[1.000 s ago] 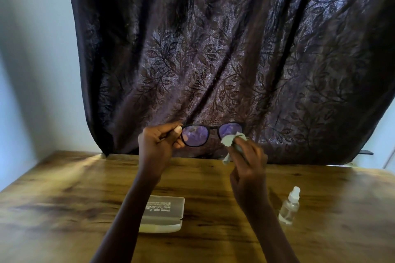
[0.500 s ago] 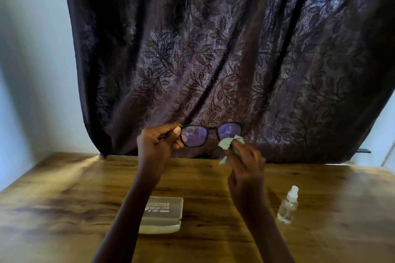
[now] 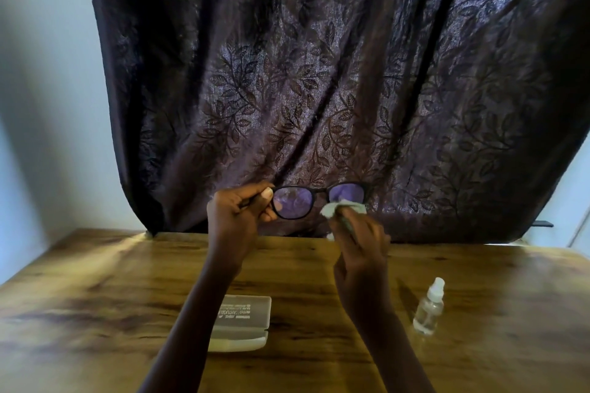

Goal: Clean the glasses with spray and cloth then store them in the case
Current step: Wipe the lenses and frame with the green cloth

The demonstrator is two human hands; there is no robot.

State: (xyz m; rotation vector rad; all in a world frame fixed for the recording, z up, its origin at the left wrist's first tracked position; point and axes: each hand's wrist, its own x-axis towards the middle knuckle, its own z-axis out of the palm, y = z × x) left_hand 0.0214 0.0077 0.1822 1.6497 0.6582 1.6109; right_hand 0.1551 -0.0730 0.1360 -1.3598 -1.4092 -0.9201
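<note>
Black-framed glasses (image 3: pixel 295 202) with purple-tinted lenses are held up in front of the curtain, above the table. My left hand (image 3: pixel 238 214) grips them at the left temple hinge. My right hand (image 3: pixel 359 238) pinches a pale cloth (image 3: pixel 338 208) against the lower edge of the right lens. A closed pale case (image 3: pixel 244 322) with printed text on its lid lies on the table below my left forearm. A small clear spray bottle (image 3: pixel 429 308) with a white nozzle stands upright to the right of my right forearm.
The wooden table (image 3: pixel 95 297) spans the lower view, its far edge against a dark leaf-patterned curtain (image 3: pixel 319 73). Pale walls show on the left and far right.
The cloth in my right hand has shifted slightly down and left along the right lens. The glasses stay raised in my left hand; the view has drifted a little.
</note>
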